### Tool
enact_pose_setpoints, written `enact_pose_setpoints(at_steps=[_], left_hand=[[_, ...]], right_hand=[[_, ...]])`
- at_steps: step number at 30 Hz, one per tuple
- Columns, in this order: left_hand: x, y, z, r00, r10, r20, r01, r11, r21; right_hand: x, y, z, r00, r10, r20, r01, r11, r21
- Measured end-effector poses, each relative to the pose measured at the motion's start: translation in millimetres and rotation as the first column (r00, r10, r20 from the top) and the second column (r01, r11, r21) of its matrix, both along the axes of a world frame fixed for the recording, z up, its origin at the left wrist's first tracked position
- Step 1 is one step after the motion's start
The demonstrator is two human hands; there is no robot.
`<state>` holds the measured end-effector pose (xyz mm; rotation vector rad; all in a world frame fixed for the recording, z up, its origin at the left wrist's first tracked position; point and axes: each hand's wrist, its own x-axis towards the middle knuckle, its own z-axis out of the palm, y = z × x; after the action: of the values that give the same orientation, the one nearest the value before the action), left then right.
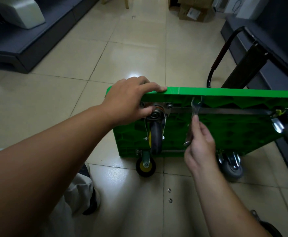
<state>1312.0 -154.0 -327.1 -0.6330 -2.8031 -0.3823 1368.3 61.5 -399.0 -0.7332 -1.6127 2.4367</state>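
My left hand [129, 101] clamps the upper corner of the cart [225, 93], which stands tipped on its long edge with its underside towards me. The fingers are hooked over the top rim and the thumb is tucked under by the plate [157, 104] of the caster [156, 135]. My right hand [201, 142] pinches a wrench [195, 110] low on its shank, open end up, in front of the cart's underside and across its steel bar [225, 110]. The cart looks like stiff ribbed plastic, bulky rather than heavy. Because it rests partly on its lower wheels, I judge it ready to roll or topple, so the rim at the corner is the place to hold it. The caster will likely swivel, so the plate is a steadier purchase than the wheel. The wrench is hard, smooth steel, and a fuller grip near its tail should give more leverage and less slip. Two washers [169, 190] lie on the floor on my side of the cart.
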Motion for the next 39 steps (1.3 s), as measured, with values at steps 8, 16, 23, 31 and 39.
enact_pose_setpoints(at_steps=[8, 16, 23, 31, 39], left_hand=[[-2.4, -0.4, -1.9, 1.0, 0.012, -0.011, -0.012, 1.0, 0.007], [-1.7, -1.6, -2.5, 1.0, 0.002, -0.024, -0.002, 1.0, -0.005], [-3.5, 0.2, -2.0, 1.0, 0.015, -0.012, -0.015, 1.0, 0.001], [-2.0, 1.1, -2.1, 1.0, 0.016, -0.013, -0.016, 1.0, -0.004], [-1.7, 0.0, -1.2, 1.0, 0.019, 0.0, -0.019, 1.0, -0.004]], right_hand=[[-8.7, -29.4, -40.8, 0.998, 0.045, -0.047, -0.043, 0.998, 0.056], [-21.6, -34.3, -52.4, 0.983, -0.027, -0.181, 0.098, 0.912, 0.399], [-30.9, 6.1, -30.8, 0.966, 0.115, -0.233, 0.107, 0.642, 0.759], [-44.4, 23.6, 95.1, 0.873, 0.486, -0.049, 0.314, -0.482, 0.818], [-47.0, 19.8, 118.0, 0.83, 0.549, 0.098, 0.36, -0.662, 0.657]])
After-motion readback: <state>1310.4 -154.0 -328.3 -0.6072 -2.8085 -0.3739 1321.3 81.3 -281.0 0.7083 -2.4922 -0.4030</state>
